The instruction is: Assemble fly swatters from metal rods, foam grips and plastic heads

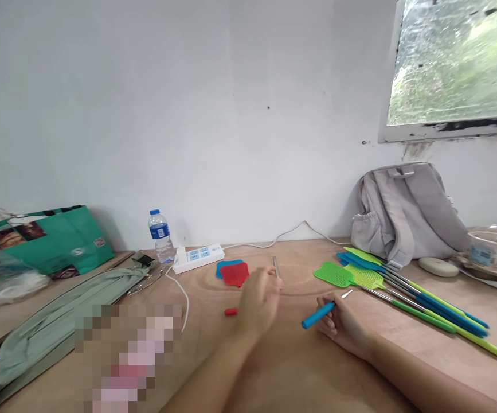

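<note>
From where I'm standing, the wooden table (pixel 295 370) fills the bottom of the frame, with a grey backpack (pixel 422 209) on it at centre right. A pile of fly swatters (pixel 448 314), green, yellow and blue, sits lower right. Left hand (pixel 260 295) is lower centre, fingers curled; right hand (pixel 338 322), a bit further right, is wrapped round a blue handle (pixel 317 316). Left of centre, a red swatter head (pixel 235 274) overlaps a blue one (pixel 219 268). Thin metal rod (pixel 276 267) by the left fingertips, can't tell if it's gripped. Stubby red handle (pixel 231 312) beside that hand.
</note>
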{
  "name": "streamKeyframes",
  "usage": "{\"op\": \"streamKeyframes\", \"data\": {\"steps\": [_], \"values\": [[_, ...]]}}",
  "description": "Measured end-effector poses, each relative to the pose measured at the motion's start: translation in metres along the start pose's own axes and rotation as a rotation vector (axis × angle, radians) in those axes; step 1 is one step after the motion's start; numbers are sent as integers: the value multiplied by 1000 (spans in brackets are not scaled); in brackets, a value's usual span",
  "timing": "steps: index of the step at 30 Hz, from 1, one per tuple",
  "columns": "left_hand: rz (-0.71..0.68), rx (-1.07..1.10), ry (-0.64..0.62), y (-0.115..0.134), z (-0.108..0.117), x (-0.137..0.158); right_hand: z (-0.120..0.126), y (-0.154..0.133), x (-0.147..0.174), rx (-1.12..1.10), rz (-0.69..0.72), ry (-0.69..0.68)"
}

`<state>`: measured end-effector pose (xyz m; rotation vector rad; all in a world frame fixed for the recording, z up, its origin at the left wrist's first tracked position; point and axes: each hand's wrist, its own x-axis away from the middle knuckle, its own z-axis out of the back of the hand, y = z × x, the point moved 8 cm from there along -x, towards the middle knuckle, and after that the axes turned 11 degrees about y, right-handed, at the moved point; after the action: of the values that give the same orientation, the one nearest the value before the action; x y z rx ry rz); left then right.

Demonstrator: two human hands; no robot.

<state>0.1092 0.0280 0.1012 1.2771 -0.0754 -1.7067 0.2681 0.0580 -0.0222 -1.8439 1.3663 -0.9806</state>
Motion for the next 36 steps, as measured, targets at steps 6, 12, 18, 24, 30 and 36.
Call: {"op": "streamKeyframes", "data": {"steps": [6,12,18,24,30,36], "values": [[250,-318,119,-132,32,-17,1,2,-2,-151,-108,-8],[283,-434,-23,-173,25,-4,4,6,-6,-269,-192,-37],[273,-482,-142,-169,15,-2,6,7,-6,-295,-194,-3],[204,-499,-166,-165,17,-14,3,6,-5,-287,-201,0],[282,-623,-206,-185,13,-20,3,9,-7,-277,-229,-8],[319,-737,-214,-186,21,-18,5,9,-6,-277,-223,-11]]}}
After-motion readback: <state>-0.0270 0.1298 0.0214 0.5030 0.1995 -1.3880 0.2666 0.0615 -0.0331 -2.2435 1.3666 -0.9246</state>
